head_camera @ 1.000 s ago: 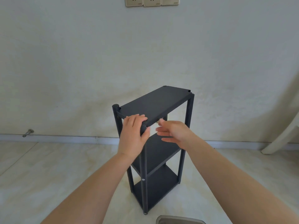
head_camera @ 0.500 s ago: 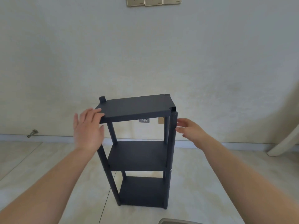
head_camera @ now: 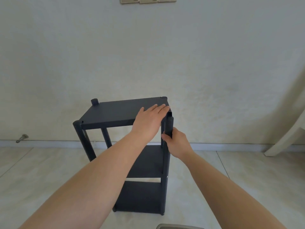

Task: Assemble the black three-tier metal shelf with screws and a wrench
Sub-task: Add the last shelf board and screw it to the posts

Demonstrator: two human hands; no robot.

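Note:
The black three-tier metal shelf (head_camera: 115,114) stands upright on the pale tiled floor, its long side towards me. My left hand (head_camera: 149,119) lies flat with straight fingers on the right end of the top tier. My right hand (head_camera: 175,142) grips the front right post (head_camera: 169,126) just below the top tier. The middle tier (head_camera: 148,164) and bottom tier (head_camera: 140,195) show under my left forearm. No screws or wrench can be seen.
A white wall rises close behind the shelf, with sockets (head_camera: 148,0) at the top edge. A small metal fitting (head_camera: 22,138) sticks out near the skirting at left. A pale chair leg (head_camera: 283,139) slants in at right. A grey object (head_camera: 175,226) peeks in at the bottom edge.
The shelf was turned from corner-on to long side facing me. My left hand crossed from its left end to the right end of the top tier. My right hand closed on the front right post.

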